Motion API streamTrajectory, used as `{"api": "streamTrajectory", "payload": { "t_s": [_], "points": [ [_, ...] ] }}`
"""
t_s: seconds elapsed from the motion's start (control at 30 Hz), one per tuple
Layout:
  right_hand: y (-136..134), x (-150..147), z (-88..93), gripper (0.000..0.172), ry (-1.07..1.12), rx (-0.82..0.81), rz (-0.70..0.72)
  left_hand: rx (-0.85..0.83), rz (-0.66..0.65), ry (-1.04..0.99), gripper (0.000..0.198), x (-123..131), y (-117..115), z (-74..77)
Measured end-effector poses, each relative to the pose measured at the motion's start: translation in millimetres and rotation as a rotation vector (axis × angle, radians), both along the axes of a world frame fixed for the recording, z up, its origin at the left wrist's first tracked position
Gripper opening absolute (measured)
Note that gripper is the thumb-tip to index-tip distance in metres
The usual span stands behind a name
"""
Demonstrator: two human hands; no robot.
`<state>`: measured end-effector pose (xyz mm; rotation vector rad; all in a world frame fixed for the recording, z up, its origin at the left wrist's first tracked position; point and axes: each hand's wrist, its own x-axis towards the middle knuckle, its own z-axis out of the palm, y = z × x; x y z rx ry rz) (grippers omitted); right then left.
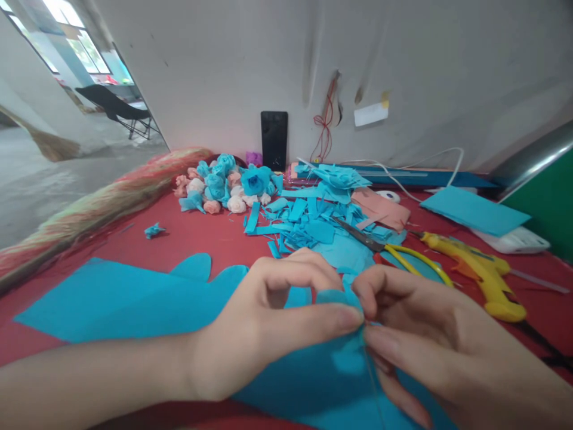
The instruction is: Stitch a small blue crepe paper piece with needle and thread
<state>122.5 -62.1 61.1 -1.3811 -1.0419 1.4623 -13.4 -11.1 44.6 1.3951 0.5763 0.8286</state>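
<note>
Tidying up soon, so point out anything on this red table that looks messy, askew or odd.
The blue paper scraps lie strewn in a loose heap mid-table, half burying the yellow-handled scissors. One stray blue scrap sits alone to the left. Both hands, left hand and right hand, pinch a small blue paper piece. Nothing looks damaged.

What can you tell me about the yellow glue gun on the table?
The glue gun is bright yellow plastic with an orange trigger part. It lies flat on its side on the red table, right of the scissors, nozzle pointing back-left. A clear glue stick pokes from its rear. No hand touches it.
</note>
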Motion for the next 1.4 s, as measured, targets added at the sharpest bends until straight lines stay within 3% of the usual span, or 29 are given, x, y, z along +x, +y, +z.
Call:
{"api": "streamTrajectory", "payload": {
  "t_s": [0.1,0.23,0.4,0.53,0.67,0.8,0.93,1.03,1.23,1.4],
  "points": [
    [-1,0,4.1,0.009,0.075,-0.02,-0.04,0.032,0.019,0.043,0.018,-1,1,-1.1],
    [2,5,-1.1,0.012,0.013,0.059,0.09,0.056,0.037,0.071,0.02,0,1,-2.9],
    [2,5,-6.3,0.011,-0.064,0.073,-0.069,0.093,0.063,0.109,0.02,2,1,-1.5],
    [4,15,-12.4,0.012,0.051,0.033,0.119,0.097,0.079,0.084,0.019,1,2,0.1],
    [4,24,-19.5,0.008,0.145,0.0,0.144,0.104,0.066,0.071,0.017,-1,2,1.2],
    [4,22,-24.1,0.016,0.002,0.129,0.16,0.114,0.078,0.068,0.018,-2,1,0.9],
    [5,18,-18.9,0.015,-0.175,0.017,0.148,0.125,0.094,0.085,0.019,-2,2,0.5],
    [3,13,-12.0,0.015,-0.238,0.04,0.11,0.148,0.102,0.119,0.02,-1,3,0.0],
    [2,4,-10.2,0.016,-0.474,0.173,-0.147,0.264,0.161,0.18,0.023,2,4,1.8],
    [5,8,-12.8,0.014,-0.451,0.274,-0.083,0.277,0.14,0.196,0.024,1,5,6.2]
  ]
}}
